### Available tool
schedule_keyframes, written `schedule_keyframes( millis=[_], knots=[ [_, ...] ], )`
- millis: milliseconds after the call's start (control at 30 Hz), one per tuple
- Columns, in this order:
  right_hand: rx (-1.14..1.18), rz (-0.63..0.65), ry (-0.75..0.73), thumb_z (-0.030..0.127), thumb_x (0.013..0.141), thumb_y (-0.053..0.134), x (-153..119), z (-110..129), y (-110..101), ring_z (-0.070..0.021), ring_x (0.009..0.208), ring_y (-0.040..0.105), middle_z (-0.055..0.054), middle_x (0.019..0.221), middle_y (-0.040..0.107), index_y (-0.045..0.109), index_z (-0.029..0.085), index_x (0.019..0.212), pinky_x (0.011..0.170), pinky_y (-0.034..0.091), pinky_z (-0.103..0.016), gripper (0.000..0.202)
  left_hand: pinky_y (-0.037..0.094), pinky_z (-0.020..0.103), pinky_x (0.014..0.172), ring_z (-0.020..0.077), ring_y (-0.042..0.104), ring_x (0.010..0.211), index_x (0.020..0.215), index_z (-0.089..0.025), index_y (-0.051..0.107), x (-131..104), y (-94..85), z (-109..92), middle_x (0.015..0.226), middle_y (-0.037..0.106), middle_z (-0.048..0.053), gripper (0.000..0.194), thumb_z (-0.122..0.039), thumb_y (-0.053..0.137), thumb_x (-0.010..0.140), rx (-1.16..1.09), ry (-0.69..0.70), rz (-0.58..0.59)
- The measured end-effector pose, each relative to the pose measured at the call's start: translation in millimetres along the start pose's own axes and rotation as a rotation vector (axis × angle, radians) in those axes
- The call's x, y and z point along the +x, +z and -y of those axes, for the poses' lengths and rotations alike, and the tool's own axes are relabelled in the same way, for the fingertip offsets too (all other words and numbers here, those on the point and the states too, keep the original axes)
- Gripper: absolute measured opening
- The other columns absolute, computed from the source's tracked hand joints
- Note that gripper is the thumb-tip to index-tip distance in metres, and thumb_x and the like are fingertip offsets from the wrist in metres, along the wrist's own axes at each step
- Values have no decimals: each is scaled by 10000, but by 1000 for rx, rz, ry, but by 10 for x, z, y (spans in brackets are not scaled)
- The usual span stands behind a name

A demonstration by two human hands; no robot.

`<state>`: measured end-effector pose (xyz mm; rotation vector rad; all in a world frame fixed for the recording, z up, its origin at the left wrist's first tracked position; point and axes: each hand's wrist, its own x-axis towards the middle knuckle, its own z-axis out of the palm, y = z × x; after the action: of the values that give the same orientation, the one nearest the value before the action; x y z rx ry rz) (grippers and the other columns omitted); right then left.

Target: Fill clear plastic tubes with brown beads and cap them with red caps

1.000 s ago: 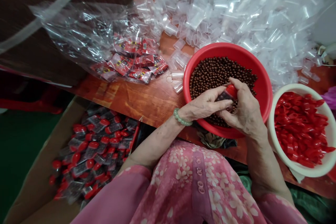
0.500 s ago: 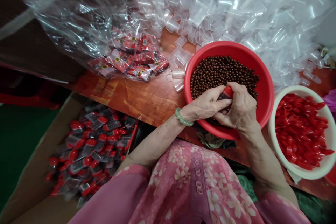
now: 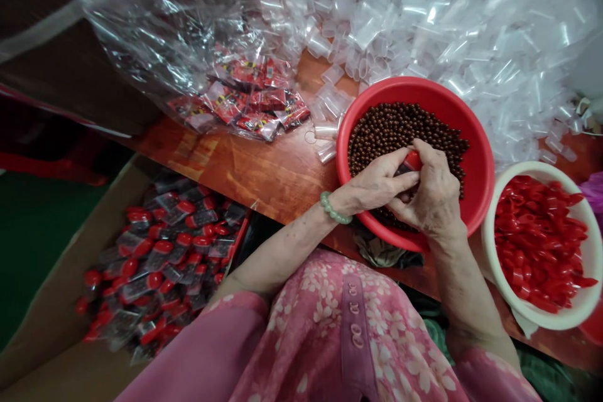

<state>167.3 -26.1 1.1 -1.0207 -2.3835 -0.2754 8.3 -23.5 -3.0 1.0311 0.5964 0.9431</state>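
My left hand (image 3: 377, 183), with a green bead bracelet at the wrist, is closed around a small clear container with a red cap (image 3: 413, 161). My right hand (image 3: 436, 195) grips the same container from the other side, its fingers at the red cap. Most of the container's body is hidden by my fingers. Both hands are over a red bowl (image 3: 485, 169) that holds many small, round, dark brown balls (image 3: 391, 132).
A white bowl (image 3: 490, 245) of red caps (image 3: 541, 245) stands at the right. Clear plastic tubes (image 3: 400, 19) are heaped at the back. Red printed packets (image 3: 264, 100) lie in a clear bag to the left. Below, a cardboard box (image 3: 51, 320) holds many red-capped containers (image 3: 160, 264).
The view has shifted slightly. Both hands stay over the red bowl with the container, and the right fingers have moved a little at the cap.
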Motion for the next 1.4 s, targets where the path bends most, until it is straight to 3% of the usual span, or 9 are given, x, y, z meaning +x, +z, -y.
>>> schedule_keyframes(
  millis=[100, 233, 400, 533, 733, 1033, 1233, 1400],
  knots=[
    [43, 8, 28, 373, 831, 624, -18, -3, 6, -343, 1249, 613, -204, 1390, 569, 229, 158, 1588, 961, 595, -516, 881, 439, 231, 641, 86, 497, 678, 920, -183, 518, 7, 32, -18, 811, 527, -33, 338, -427, 743, 856, -163, -40, -14],
    [3, -19, 55, 428, 837, 642, -32, 32, -14, -371, 1256, 572, -225, 1345, 564, 342, 110, 1523, 995, 558, -554, 814, 433, 232, 626, 73, 484, 654, 911, -186, 524, 16, 28, -7, 804, 517, -44, 400, -464, 792, 808, -199, -62, -9],
    [-135, -22, 82, 416, 877, 547, -46, 73, -24, -351, 1121, 598, -228, 1251, 592, 410, 65, 1463, 916, 556, -521, 696, 465, 264, 805, 117, 543, 834, 902, -163, 573, 29, -21, 24, 885, 597, -9, 250, -278, 769, 798, -29, 48, -34],
    [-211, -98, 0, 384, 890, 505, -49, 60, -10, -318, 997, 613, -203, 1136, 629, 439, 60, 1433, 822, 553, -459, 636, 452, 268, 775, 119, 515, 800, 899, -161, 557, 20, -24, 2, 838, 567, -23, 160, -135, 669, 787, 94, 9, -35],
    [-175, -156, -22, 445, 888, 507, -29, 49, 32, -298, 888, 616, -159, 1017, 632, 467, 106, 1405, 743, 549, -435, 620, 472, 291, 958, 175, 586, 1009, 1033, -157, 587, 8, 13, -22, 1033, 652, 35, 308, -102, 656, 738, 154, 35, -135],
    [-99, -62, 17, 464, 865, 573, -50, 37, 41, -302, 874, 621, -151, 1018, 633, 453, 144, 1405, 753, 561, -467, 640, 458, 333, 1060, 217, 599, 1133, 1158, -134, 612, 12, 4, 33, 1194, 675, 85, 388, -115, 673, 775, 162, 71, -154],
    [2, -17, 67, 417, 853, 612, -8, 55, 47, -343, 1071, 631, -195, 1226, 633, 375, 135, 1499, 830, 599, -489, 743, 473, 282, 991, 167, 612, 1028, 1169, -105, 601, 43, 0, 21, 1111, 675, 74, 405, -157, 702, 780, 21, 74, -149],
    [111, -56, 74, 407, 855, 646, -53, 8, 80, -361, 1190, 608, -221, 1385, 577, 257, 148, 1590, 955, 568, -581, 871, 506, 250, 714, 104, 594, 681, 1272, -203, 563, 23, -10, -16, 853, 639, -29, 545, -214, 728, 753, -244, -84, -40]
  ],
)
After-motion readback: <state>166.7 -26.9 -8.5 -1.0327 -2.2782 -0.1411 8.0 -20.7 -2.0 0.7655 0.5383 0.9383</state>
